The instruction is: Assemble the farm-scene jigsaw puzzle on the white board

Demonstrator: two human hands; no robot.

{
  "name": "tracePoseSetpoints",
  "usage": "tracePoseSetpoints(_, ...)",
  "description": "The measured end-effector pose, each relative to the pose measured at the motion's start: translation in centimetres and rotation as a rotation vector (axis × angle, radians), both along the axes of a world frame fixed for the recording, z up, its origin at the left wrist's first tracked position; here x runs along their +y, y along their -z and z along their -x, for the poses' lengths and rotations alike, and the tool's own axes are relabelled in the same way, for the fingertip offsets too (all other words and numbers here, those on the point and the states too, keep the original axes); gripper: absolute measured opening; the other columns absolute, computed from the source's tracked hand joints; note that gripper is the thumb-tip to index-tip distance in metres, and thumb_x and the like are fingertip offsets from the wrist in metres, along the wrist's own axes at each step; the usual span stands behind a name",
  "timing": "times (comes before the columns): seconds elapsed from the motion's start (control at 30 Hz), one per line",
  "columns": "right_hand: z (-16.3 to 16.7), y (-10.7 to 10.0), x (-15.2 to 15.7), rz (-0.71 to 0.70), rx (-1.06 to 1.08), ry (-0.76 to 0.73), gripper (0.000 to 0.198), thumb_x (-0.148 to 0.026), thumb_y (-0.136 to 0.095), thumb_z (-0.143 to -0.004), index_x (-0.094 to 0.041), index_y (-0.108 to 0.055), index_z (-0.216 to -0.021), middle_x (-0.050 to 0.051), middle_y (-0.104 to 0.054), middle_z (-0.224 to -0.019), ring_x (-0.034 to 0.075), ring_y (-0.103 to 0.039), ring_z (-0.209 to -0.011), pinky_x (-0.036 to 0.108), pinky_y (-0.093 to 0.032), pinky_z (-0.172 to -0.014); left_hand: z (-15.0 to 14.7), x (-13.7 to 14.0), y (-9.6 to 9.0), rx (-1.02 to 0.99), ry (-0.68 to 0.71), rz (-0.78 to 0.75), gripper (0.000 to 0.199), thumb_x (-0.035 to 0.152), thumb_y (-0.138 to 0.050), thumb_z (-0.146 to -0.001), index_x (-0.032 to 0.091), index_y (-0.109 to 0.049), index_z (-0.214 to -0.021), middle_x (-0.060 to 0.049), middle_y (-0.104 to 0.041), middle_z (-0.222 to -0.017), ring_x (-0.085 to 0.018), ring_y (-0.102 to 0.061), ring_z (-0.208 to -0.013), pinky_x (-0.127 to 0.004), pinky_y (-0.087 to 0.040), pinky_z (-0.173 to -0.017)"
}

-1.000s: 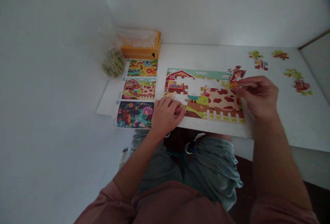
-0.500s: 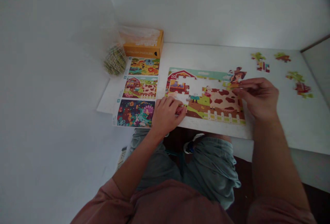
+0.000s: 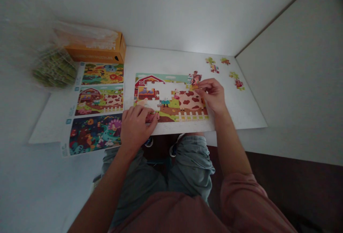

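Observation:
A partly joined farm jigsaw puzzle (image 3: 184, 115) lies on the white table, with a red barn at its left and a spotted cow at its right. White gaps show in its middle and left. My right hand (image 3: 213, 95) is closed in a pinch on yellowish puzzle pieces (image 3: 193, 87) at the upper right of the puzzle, just above the cow. Against them sit pieces with a brown-haired figure (image 3: 196, 78). My left hand (image 3: 137, 125) rests on the lower left corner, fingers loosely stretched and thumb apart, partly covering a pink pig picture (image 3: 150, 118).
Loose puzzle pieces lie at the back right: a green and red group (image 3: 213, 65), a small one (image 3: 225, 61) and another group (image 3: 237, 81). To the left are a picture sheet (image 3: 100, 100), an orange box (image 3: 96, 55) and a clear bag with greenish contents (image 3: 55, 68).
The camera has turned to the right, so everything shifts left in the picture. My right hand stays pinched at the puzzle's upper right; my left hand stays at the lower left corner.

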State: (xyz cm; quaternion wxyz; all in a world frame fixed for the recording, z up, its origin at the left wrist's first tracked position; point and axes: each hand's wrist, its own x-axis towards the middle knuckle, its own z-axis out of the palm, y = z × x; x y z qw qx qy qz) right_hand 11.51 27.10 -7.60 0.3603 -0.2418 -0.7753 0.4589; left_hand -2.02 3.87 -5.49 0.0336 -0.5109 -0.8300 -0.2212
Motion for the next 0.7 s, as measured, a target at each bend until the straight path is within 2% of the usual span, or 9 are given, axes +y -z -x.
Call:
tracePoseSetpoints(0.37,-0.12,-0.3,-0.13,-0.005,0.011,0.001,0.023,-0.028,-0.059,-0.06,-0.037,-0.047,-0.077,-0.006,-0.053,-0.08,0.014,-0.051,-0.072,0.033,-0.044,-0.055,-0.14,0.26,0.06,0.003,-0.017,0.026,0.02,0.031,-0.039,-0.07,0.028,-0.048,-0.088,-0.004,-0.047,-0.088,-0.024,-0.039,-0.086,-0.04,-0.027,-0.074)
tracePoseSetpoints(0.7,-0.16,-0.06,0.0,-0.021,0.004,0.004,0.018,-0.03,-0.056,-0.063,-0.038,-0.049,-0.078,-0.007,-0.053,-0.083,0.017,-0.05,-0.075,0.038,-0.042,-0.06,-0.27,0.18,0.1,0.013,-0.015,0.017,0.018,0.03,-0.041,-0.07,0.027,-0.049,-0.086,-0.005,-0.048,-0.087,-0.024,-0.04,-0.086,-0.04,-0.028,-0.072)
